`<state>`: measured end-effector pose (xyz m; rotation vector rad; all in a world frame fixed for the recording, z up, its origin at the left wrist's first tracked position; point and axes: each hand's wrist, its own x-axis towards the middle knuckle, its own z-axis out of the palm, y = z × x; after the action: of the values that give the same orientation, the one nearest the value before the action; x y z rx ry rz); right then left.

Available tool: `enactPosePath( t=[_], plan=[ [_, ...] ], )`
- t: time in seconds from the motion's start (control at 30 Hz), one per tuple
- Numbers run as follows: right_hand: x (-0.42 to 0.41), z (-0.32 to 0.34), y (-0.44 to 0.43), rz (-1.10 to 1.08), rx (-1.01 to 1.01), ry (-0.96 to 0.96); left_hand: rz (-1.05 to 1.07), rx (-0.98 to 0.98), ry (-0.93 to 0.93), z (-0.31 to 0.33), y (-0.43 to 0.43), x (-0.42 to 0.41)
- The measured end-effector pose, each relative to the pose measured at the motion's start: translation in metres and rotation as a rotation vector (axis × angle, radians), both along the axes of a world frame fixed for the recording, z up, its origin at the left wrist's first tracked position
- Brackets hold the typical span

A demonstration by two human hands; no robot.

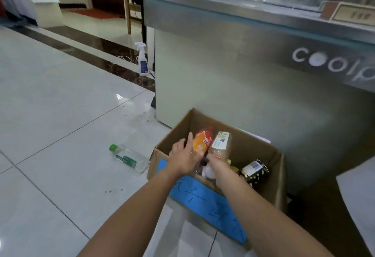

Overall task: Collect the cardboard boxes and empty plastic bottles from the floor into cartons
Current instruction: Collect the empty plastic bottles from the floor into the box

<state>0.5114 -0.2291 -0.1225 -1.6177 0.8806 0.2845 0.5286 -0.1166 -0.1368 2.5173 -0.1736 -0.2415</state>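
Your left hand (183,156) lay open against the orange-labelled bottle (202,140); your right hand (215,164) gripped the beige-labelled bottle (220,145) over the carton (278,167) (partly filled); a green-capped bottle (127,158) remained on the floor (60,114).

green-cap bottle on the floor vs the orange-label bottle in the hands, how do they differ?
The green-cap bottle lies on its side on the floor tiles, outside the carton; the orange-label bottle is held tilted over the carton opening. The green-cap bottle is untouched; the orange-label one is against the left hand. Labels differ: green and white versus orange and red. Both are clear plastic.
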Motion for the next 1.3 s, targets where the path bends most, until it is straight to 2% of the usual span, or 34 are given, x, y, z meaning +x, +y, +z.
enactPosePath(
  t=[0.03, 0.1, 0.13, 0.2, 0.33, 0.47, 0.53, 0.67, 1.07, 1.3],
  plan=[
    [0.001, -0.007, 0.004, 0.047, -0.112, 0.031, 0.006, 0.047, -0.017, -0.003, 0.008, 0.000],
    [0.004, -0.016, 0.012, 0.146, -0.554, 0.142, 0.010, 0.155, -0.069, -0.009, 0.033, 0.001],
    [0.003, -0.016, 0.019, 0.191, -0.728, 0.138, 0.032, 0.200, -0.097, -0.013, 0.050, 0.001],
    [0.004, -0.012, 0.040, 0.338, -0.947, -0.071, 0.115, 0.264, -0.129, -0.019, 0.089, -0.002],
    [0.013, -0.028, 0.112, 0.706, -1.204, -0.564, 0.284, 0.368, -0.063, -0.033, 0.173, -0.030],
    [0.006, -0.059, 0.191, 1.116, -1.151, -0.750, 0.437, 0.463, 0.030, -0.050, 0.256, -0.077],
    [0.002, -0.075, 0.217, 1.241, -1.075, -0.714, 0.513, 0.485, 0.065, -0.061, 0.288, -0.102],
    [0.007, -0.105, 0.243, 1.343, -0.997, -0.592, 0.652, 0.492, 0.165, -0.085, 0.317, -0.126],
    [0.102, -0.191, 0.229, 1.251, -1.046, -0.231, 0.661, 0.500, 0.238, -0.153, 0.308, -0.067],
    [0.117, -0.204, 0.245, 1.100, -1.188, -0.298, 0.901, 0.478, 0.288, -0.186, 0.323, -0.078]
  ],
)
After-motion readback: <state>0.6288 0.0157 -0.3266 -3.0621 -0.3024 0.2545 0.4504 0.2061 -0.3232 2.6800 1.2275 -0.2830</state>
